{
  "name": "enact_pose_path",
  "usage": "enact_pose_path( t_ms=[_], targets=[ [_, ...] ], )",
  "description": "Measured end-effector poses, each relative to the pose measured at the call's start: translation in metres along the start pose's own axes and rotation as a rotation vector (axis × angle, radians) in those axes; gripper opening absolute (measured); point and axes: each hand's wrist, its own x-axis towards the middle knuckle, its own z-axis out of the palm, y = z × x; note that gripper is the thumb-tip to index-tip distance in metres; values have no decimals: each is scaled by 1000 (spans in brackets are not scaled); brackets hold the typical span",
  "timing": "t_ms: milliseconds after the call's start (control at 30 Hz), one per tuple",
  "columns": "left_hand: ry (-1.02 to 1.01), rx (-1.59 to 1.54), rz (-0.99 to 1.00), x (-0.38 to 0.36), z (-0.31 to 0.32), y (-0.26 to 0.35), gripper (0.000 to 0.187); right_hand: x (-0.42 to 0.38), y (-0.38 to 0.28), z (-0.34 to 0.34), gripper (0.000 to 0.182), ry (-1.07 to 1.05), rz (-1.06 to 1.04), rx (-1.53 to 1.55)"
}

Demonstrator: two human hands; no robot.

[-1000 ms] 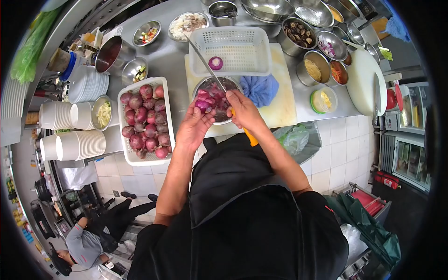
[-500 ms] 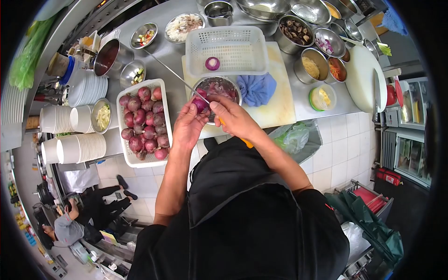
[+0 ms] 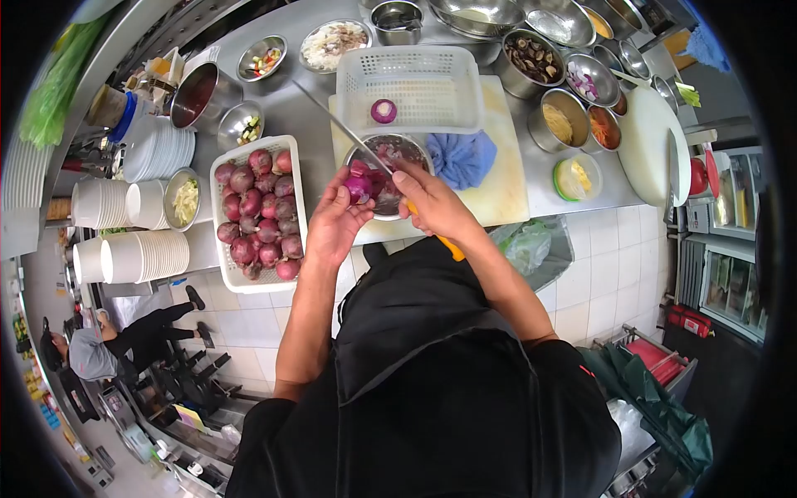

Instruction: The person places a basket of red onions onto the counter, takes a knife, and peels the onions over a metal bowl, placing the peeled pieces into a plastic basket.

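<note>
Steel counter (image 3: pixel 297 124) under cutting board (image 3: pixel 502 187) and onion basket (image 3: pixel 253 285)

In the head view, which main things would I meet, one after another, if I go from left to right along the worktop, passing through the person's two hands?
Stacked white plates → basket of red onions → left hand holding a red onion → right hand → small tub → round white board.

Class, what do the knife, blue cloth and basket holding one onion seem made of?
Knife blade: probably steel, from its grey sheen. Knife handle: likely plastic, smooth and evenly orange. Blue cloth: soft, matt textile with loose folds; exact fibre unclear. Basket: apparently moulded plastic, smooth white with regular perforations.
</note>
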Motion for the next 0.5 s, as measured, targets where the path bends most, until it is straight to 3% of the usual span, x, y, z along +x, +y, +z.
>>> enact_pose_path(
  t_ms=[100, 167, 333, 500],
  targets=[
    [-11, 167, 43, -1, 2, -2, 60, -2, -6, 2, 58, -171, 27, 149],
    [1, 356, 93, -2, 9, -2, 65, 1, -3, 4, 54, -175, 31, 156],
    [-78, 249, 86, -9, 7, 2, 67, 12, 9, -3, 48, 67, 23, 36],
    [-121, 185, 131, -15, 10, 12, 69, 7, 13, -11, 49, 37, 86, -24]
  ],
)
